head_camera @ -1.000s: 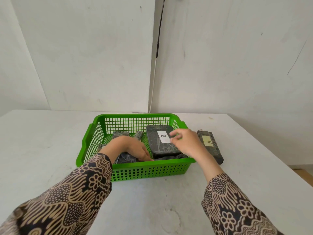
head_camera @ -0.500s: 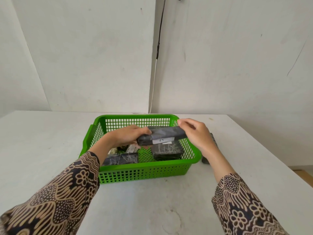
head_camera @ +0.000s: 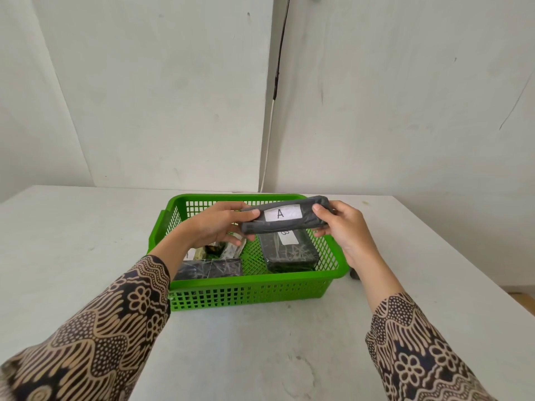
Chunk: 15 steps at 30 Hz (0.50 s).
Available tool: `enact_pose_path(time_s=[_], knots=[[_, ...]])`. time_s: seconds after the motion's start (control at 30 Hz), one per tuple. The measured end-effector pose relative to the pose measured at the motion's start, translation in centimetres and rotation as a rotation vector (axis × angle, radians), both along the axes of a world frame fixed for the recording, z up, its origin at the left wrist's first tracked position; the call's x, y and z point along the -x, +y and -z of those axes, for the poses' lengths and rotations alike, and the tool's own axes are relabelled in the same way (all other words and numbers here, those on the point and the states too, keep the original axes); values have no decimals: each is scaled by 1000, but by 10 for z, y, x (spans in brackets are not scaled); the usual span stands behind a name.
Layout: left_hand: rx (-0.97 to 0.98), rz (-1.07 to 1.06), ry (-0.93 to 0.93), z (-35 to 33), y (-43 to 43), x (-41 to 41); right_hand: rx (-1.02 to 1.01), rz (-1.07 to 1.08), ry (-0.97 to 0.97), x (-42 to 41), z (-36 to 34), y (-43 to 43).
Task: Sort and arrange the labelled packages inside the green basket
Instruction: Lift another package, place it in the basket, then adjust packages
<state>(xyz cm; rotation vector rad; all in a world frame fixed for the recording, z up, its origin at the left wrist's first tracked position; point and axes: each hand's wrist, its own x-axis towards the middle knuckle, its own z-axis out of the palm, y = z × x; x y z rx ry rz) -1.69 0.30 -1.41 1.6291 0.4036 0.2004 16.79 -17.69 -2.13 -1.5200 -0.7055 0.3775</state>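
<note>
A green slatted basket (head_camera: 249,293) stands on the white table. Both hands hold a dark grey wrapped package with a white label "A" (head_camera: 285,216) above the basket's far half. My left hand (head_camera: 215,227) grips its left end and my right hand (head_camera: 341,227) its right end. Below it, in the basket's right half, lies a dark package with a white label "B" (head_camera: 289,251). Another dark package (head_camera: 211,269) lies flat at the front left, with smaller packages (head_camera: 215,250) behind it, partly hidden by my left wrist.
A dark package (head_camera: 353,274) lies on the table just right of the basket, mostly hidden behind my right forearm. A white wall stands close behind the table, with a thin cable (head_camera: 275,91) hanging down it. The table's right edge (head_camera: 492,287) runs diagonally.
Both hands lifted a dark package out of the basket and turned it over, so its "A" label now faces me. The "B" package stays lying in the basket.
</note>
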Motion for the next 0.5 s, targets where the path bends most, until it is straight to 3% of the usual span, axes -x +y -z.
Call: enact_pose_path(time_s=[0.13,0.27,0.4,0.5], knots=[[-183,26,90,1,0,1,90,101,-143,2,3,1],[-209,96,193,2,-5,3,188,166,-265,4,3,1],[-524,156,365,0,-10,1,263,218,-349,3,4,-3],[-625,194,430,-5,-16,-1,276,217,-363,3,4,-4]])
